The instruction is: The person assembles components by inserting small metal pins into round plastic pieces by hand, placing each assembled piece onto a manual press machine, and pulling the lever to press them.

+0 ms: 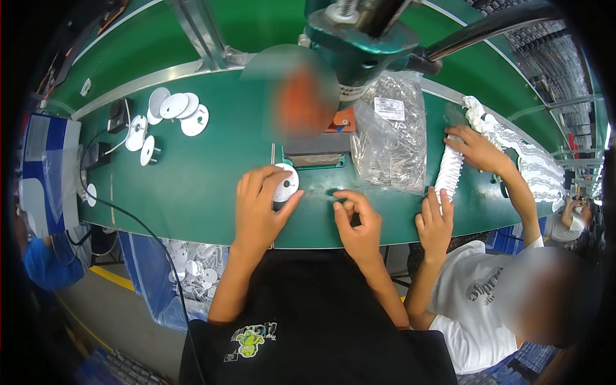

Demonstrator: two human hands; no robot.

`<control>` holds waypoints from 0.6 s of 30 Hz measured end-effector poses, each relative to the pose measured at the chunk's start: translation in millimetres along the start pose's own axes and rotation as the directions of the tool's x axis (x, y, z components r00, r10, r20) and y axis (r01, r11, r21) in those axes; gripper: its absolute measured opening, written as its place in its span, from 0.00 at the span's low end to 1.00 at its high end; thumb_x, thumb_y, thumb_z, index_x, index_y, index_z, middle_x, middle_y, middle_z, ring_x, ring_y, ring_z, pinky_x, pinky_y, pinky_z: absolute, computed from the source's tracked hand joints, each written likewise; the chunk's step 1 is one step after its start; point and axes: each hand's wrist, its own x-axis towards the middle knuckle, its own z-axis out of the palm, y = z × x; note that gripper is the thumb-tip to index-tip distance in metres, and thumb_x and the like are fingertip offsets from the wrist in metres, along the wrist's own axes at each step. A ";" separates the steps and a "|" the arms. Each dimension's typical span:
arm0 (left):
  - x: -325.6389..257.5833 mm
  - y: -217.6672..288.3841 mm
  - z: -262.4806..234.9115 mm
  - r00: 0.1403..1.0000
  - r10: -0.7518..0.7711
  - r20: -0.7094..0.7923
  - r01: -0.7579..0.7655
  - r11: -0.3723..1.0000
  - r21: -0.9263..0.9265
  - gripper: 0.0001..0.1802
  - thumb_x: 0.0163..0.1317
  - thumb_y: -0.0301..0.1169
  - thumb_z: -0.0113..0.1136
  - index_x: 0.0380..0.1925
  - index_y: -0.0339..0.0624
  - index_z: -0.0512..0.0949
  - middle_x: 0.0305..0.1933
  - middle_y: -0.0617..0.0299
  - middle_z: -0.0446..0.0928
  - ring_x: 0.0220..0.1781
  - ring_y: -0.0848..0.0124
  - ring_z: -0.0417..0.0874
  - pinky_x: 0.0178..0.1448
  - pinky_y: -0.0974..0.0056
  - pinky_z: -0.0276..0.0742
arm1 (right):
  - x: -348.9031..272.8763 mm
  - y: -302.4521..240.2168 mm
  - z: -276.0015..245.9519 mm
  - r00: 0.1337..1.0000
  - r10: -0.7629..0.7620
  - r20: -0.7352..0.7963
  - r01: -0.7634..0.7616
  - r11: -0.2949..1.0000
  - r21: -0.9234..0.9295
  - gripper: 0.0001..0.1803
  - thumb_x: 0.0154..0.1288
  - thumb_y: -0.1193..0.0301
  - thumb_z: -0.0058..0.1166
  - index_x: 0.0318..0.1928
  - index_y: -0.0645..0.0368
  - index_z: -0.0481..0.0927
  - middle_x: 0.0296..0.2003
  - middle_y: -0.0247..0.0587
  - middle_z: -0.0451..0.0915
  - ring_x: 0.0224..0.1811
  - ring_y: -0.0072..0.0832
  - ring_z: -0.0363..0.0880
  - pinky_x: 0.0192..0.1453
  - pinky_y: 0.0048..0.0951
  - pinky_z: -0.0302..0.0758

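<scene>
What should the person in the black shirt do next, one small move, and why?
Probably bring the right grip over to the flat, round, white disc with a central hole. The left grip already holds the disc between thumb and fingers, while the right one is apart from it, close by; whether it pinches anything small is hard to tell.

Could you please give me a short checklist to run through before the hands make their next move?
1. Left hand holding the white disc: ok, between thumb and fingers.
2. Right hand apart from the white disc: ok.
3. Right hand empty: cannot tell, a small piece could be hidden.
4. Both hands free: not ok, one is occupied.
5. Bag of metal pieces near the right hand: ok, just beyond it.
6. Co-worker's hands kept apart: ok, at the white stack.
</scene>
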 end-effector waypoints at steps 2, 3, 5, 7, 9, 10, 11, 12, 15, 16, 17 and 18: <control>2.8 1.4 -3.7 0.999 0.039 0.018 -0.040 0.999 0.007 0.17 0.51 0.27 0.72 0.43 0.41 0.82 0.44 0.61 0.80 0.46 0.59 0.78 0.55 0.56 0.73 | -1.1 1.6 0.4 1.000 0.009 0.015 -0.009 1.000 -0.009 0.09 0.65 0.80 0.59 0.45 0.61 0.81 0.21 0.27 0.70 0.22 0.12 0.65 0.26 0.18 0.64; 3.4 1.4 -5.1 0.998 0.053 0.023 -0.053 0.999 0.007 0.17 0.51 0.27 0.72 0.43 0.41 0.82 0.44 0.61 0.80 0.46 0.59 0.78 0.55 0.56 0.73 | -0.8 4.0 0.3 1.000 0.007 0.001 -0.007 1.000 -0.005 0.09 0.65 0.80 0.59 0.45 0.61 0.81 0.21 0.27 0.70 0.22 0.12 0.65 0.26 0.18 0.64; 4.9 0.8 -11.5 0.995 0.099 0.031 -0.099 0.995 0.006 0.15 0.52 0.24 0.71 0.41 0.40 0.83 0.45 0.58 0.81 0.44 0.59 0.80 0.50 0.58 0.77 | -0.6 6.6 -0.1 0.999 -0.038 -0.013 0.038 0.999 0.002 0.08 0.65 0.80 0.59 0.44 0.61 0.81 0.20 0.28 0.70 0.20 0.13 0.65 0.25 0.19 0.64; 10.5 9.0 -22.6 0.993 0.100 0.059 -0.101 0.995 0.013 0.14 0.54 0.23 0.69 0.42 0.39 0.83 0.45 0.57 0.82 0.44 0.60 0.82 0.47 0.59 0.79 | -0.3 4.3 -2.0 0.999 -0.031 -0.025 0.031 1.000 -0.001 0.07 0.65 0.80 0.59 0.43 0.61 0.82 0.20 0.29 0.71 0.19 0.14 0.66 0.24 0.20 0.65; 13.1 11.0 -28.0 0.999 -0.030 0.022 0.032 0.993 -0.113 0.14 0.54 0.23 0.69 0.42 0.38 0.83 0.46 0.56 0.82 0.48 0.58 0.83 0.53 0.56 0.79 | 1.4 3.7 -0.7 0.999 -0.031 -0.032 0.031 1.000 0.000 0.07 0.64 0.80 0.60 0.43 0.61 0.82 0.20 0.30 0.72 0.18 0.15 0.67 0.24 0.20 0.66; 20.0 15.0 -30.2 1.000 -0.013 0.027 0.016 0.994 -0.110 0.14 0.54 0.23 0.69 0.42 0.38 0.83 0.46 0.56 0.82 0.48 0.58 0.83 0.53 0.56 0.79 | 1.6 3.4 0.3 0.998 -0.051 -0.022 0.051 0.999 -0.021 0.07 0.63 0.80 0.60 0.42 0.61 0.82 0.20 0.32 0.73 0.18 0.17 0.69 0.23 0.21 0.67; 27.6 22.5 -31.1 0.994 0.112 -0.011 -0.112 0.990 -0.085 0.14 0.54 0.23 0.69 0.43 0.38 0.83 0.47 0.55 0.82 0.51 0.57 0.82 0.56 0.54 0.78 | 1.5 3.9 -0.2 0.997 -0.071 -0.008 0.070 0.996 -0.045 0.07 0.62 0.80 0.60 0.41 0.61 0.82 0.20 0.34 0.73 0.17 0.19 0.70 0.23 0.22 0.68; 34.9 28.5 -30.4 0.971 0.235 -0.047 -0.238 0.970 -0.055 0.15 0.54 0.23 0.68 0.43 0.39 0.84 0.48 0.55 0.82 0.54 0.55 0.82 0.60 0.51 0.77 | 1.8 5.0 -0.1 0.997 -0.075 -0.019 0.074 0.996 -0.044 0.07 0.62 0.80 0.60 0.41 0.61 0.82 0.20 0.34 0.73 0.17 0.19 0.70 0.23 0.22 0.68; 60.5 38.0 -20.9 0.922 0.387 -0.033 -0.386 0.922 0.020 0.15 0.54 0.22 0.67 0.44 0.40 0.84 0.50 0.55 0.81 0.58 0.53 0.81 0.64 0.46 0.74 | 2.5 7.1 0.4 0.994 -0.104 -0.028 0.103 0.994 -0.047 0.06 0.64 0.81 0.60 0.41 0.61 0.83 0.19 0.29 0.71 0.17 0.12 0.64 0.21 0.20 0.61; 66.7 35.9 -14.6 0.923 0.383 -0.023 -0.383 0.924 0.015 0.16 0.57 0.23 0.65 0.47 0.40 0.83 0.52 0.53 0.80 0.61 0.51 0.79 0.66 0.44 0.71 | 2.7 6.9 -0.3 0.994 -0.108 -0.025 0.107 0.993 -0.041 0.06 0.63 0.81 0.60 0.41 0.61 0.83 0.19 0.29 0.72 0.17 0.12 0.64 0.21 0.20 0.61; 72.3 30.2 -6.7 0.921 0.388 -0.026 -0.388 0.921 0.018 0.16 0.57 0.23 0.65 0.47 0.40 0.83 0.52 0.53 0.80 0.61 0.51 0.79 0.66 0.44 0.71 | 2.8 9.1 0.4 0.994 -0.110 -0.020 0.109 0.994 -0.031 0.06 0.63 0.81 0.60 0.41 0.61 0.83 0.19 0.30 0.72 0.17 0.12 0.64 0.21 0.20 0.61; 79.5 24.9 -1.3 0.924 0.381 -0.033 -0.377 0.922 0.082 0.16 0.58 0.23 0.64 0.48 0.40 0.83 0.53 0.52 0.80 0.63 0.50 0.77 0.68 0.43 0.68 | 3.2 8.2 0.0 0.993 -0.119 -0.024 0.118 0.992 -0.035 0.06 0.63 0.81 0.60 0.41 0.61 0.83 0.19 0.30 0.72 0.17 0.12 0.64 0.21 0.20 0.61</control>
